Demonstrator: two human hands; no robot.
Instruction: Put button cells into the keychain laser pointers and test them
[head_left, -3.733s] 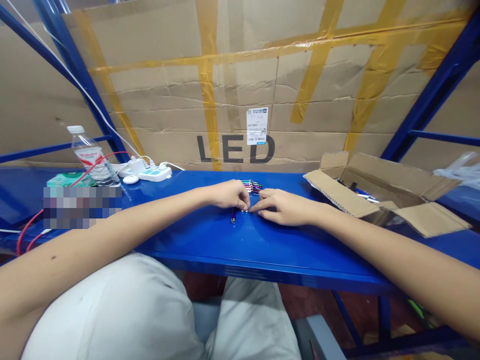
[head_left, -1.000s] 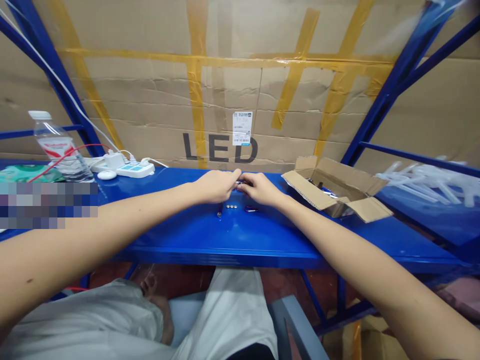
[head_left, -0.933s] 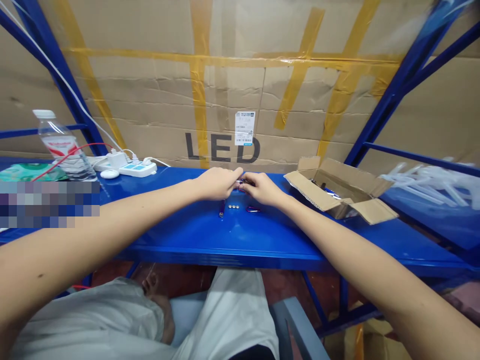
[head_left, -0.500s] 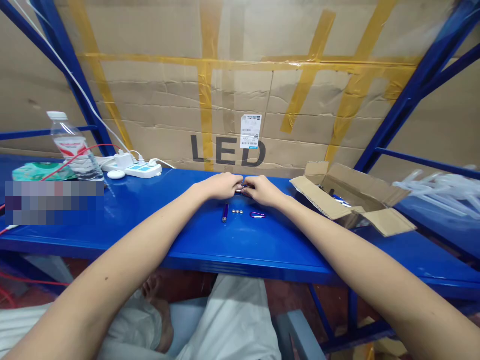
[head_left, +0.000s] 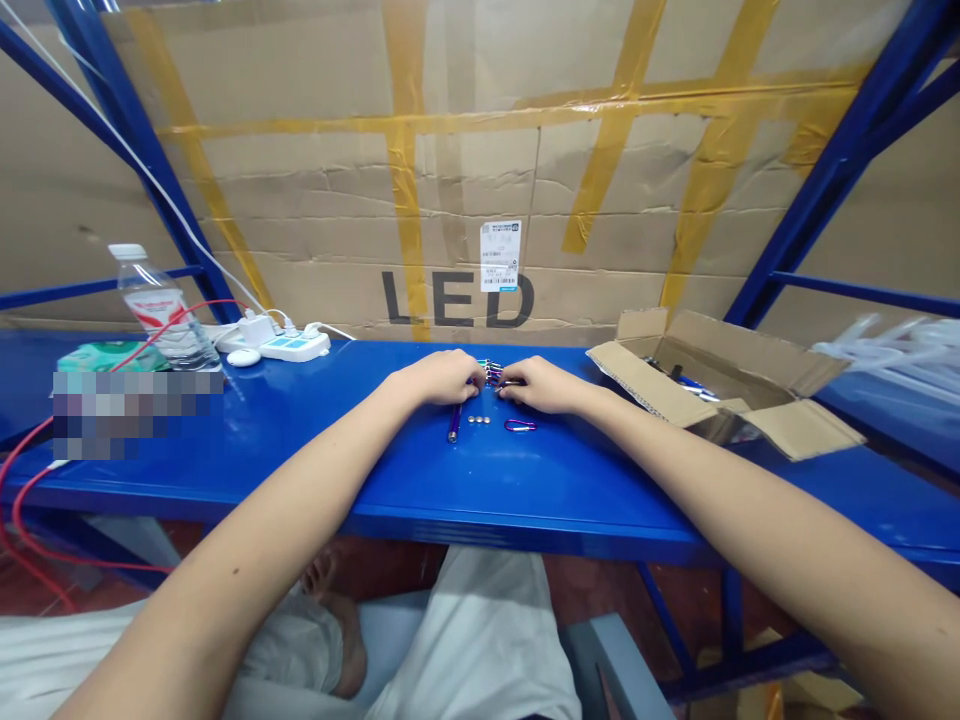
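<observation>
My left hand (head_left: pixel 448 378) rests on the blue table, its fingers curled down at the left end of a row of small shiny coloured metal pieces (head_left: pixel 490 371); whatever it pinches is hidden. To the right of that row, my right hand (head_left: pixel 546 386) pinches a small dark, shiny metal piece (head_left: pixel 511 383). Just below the left fingers lies a slim purple metal tube (head_left: pixel 454 424) with a silver end. Beside it sit three button cells (head_left: pixel 478 420) in a line. A purple carabiner (head_left: pixel 520 425) lies below my right hand.
An open cardboard box (head_left: pixel 720 385) with small parts inside stands at the right. At the left are a water bottle (head_left: pixel 169 320), a green packet (head_left: pixel 112 355) and a white power strip (head_left: pixel 292 345) with cables. A large carton (head_left: pixel 337 220) stands behind the table (head_left: pixel 480 490).
My hands, together before, have moved apart, showing the row of coloured metal pieces between them. The right hand has drawn to the right with the small dark piece. The view has shifted slightly.
</observation>
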